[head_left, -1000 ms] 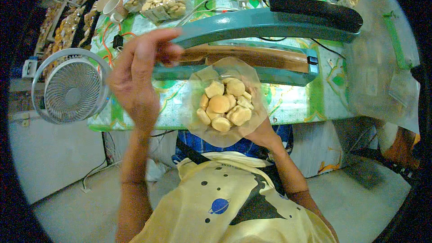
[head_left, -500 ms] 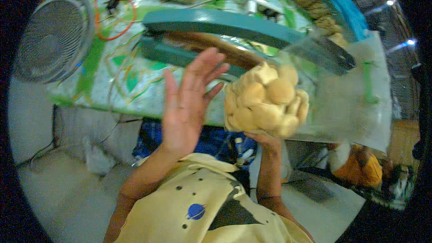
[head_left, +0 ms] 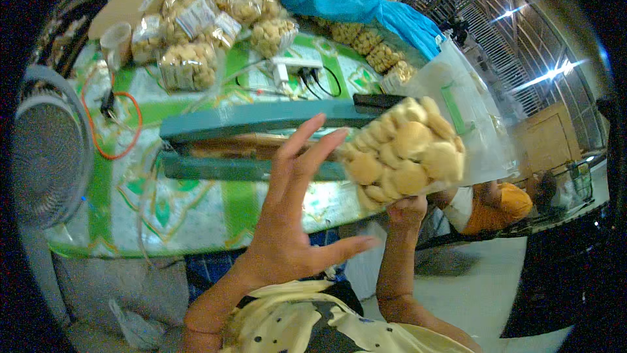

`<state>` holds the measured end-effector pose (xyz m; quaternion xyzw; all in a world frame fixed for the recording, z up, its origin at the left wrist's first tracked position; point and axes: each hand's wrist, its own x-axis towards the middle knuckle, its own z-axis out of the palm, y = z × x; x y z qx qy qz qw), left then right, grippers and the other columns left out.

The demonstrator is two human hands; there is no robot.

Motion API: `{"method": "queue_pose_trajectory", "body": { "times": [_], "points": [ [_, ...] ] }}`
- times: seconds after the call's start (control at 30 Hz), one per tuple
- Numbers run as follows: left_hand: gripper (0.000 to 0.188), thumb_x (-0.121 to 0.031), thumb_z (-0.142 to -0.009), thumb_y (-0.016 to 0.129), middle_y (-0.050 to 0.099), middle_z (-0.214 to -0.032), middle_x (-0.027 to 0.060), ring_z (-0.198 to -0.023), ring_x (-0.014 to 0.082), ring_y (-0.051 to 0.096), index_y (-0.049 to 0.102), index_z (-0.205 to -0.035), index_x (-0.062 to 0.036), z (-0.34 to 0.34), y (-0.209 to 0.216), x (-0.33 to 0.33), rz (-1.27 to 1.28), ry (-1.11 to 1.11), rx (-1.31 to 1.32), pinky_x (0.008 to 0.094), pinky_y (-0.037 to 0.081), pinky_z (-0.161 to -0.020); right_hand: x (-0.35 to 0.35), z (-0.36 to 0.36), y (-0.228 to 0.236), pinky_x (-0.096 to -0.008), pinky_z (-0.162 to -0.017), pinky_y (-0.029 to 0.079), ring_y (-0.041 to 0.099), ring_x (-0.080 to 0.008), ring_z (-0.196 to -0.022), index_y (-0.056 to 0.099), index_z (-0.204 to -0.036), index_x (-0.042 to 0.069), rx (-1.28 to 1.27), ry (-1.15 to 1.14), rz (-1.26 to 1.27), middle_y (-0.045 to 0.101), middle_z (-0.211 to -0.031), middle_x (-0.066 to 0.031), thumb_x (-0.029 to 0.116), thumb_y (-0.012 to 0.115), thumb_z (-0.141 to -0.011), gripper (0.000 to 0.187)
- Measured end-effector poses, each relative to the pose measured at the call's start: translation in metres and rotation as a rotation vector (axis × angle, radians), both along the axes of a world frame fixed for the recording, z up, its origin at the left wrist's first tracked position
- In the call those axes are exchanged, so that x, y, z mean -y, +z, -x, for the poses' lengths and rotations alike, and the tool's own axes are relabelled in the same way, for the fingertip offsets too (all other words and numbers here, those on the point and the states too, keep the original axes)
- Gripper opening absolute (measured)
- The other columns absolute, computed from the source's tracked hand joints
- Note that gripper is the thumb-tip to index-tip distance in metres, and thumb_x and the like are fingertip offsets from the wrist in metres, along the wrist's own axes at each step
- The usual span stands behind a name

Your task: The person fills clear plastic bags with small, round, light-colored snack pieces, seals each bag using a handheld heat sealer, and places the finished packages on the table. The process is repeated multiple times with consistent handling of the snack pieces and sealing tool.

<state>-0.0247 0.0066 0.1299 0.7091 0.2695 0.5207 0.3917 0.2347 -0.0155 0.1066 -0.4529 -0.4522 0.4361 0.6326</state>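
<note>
My right hand [head_left: 407,212] grips a clear bag of round pale-yellow cookies [head_left: 406,157] from below, holding it tilted above the table's near right side. To the left of the bag, my left hand [head_left: 294,216] is raised and open, fingers spread and thumb pointing toward the cookies; it holds nothing. Behind both hands a teal long-armed bag sealer [head_left: 255,118] lies across the table, its dark end partly hidden by the bag. Cloudy plastic [head_left: 480,118] with a green mark spreads behind the cookies; I cannot tell whether it joins their bag.
Filled cookie bags [head_left: 189,65] crowd the far left beside a cup [head_left: 116,46]. A blue plastic sheet [head_left: 359,3] partly covers more bags. A power strip [head_left: 297,64], an orange cord [head_left: 140,118] and a grey fan [head_left: 49,150] share the table [head_left: 241,216]. A person in orange [head_left: 493,208] is at right.
The view has shifted, showing more of the table's far side. My left hand's fingers have spread and bent toward the bag. The cookie bag has turned and stays in my right hand.
</note>
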Motion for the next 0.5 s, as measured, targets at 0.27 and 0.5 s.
{"method": "queue_pose_trajectory", "body": {
  "times": [0.27,0.5],
  "points": [
    [0.096,-0.035,-0.071,0.085,0.05,-0.135,0.0132,-0.125,0.0252,0.05,0.031,-0.147,-0.0087,-0.003,0.052,-0.077,0.242,-0.256,0.234,0.0409,0.042,-0.106,-0.031,0.094,0.082,-0.0462,-0.102,0.046,0.046,-0.0291,-0.129,0.028,-0.146,0.008,-0.214,0.229,-0.193,0.046,-0.139,-0.0128,0.001,0.086,-0.056,0.107],
    [0.053,-0.057,-0.093,0.048,0.054,-0.098,0.0055,-0.085,0.0203,0.056,0.045,-0.122,-0.0128,0.053,0.097,-0.139,0.44,-0.74,0.788,0.0386,0.048,-0.074,-0.035,0.091,0.095,-0.044,-0.103,0.046,0.049,-0.0266,-0.125,0.028,-0.146,0.004,-0.236,0.271,-0.224,0.046,-0.136,-0.016,0.018,0.08,-0.064,0.099]
  ]
}}
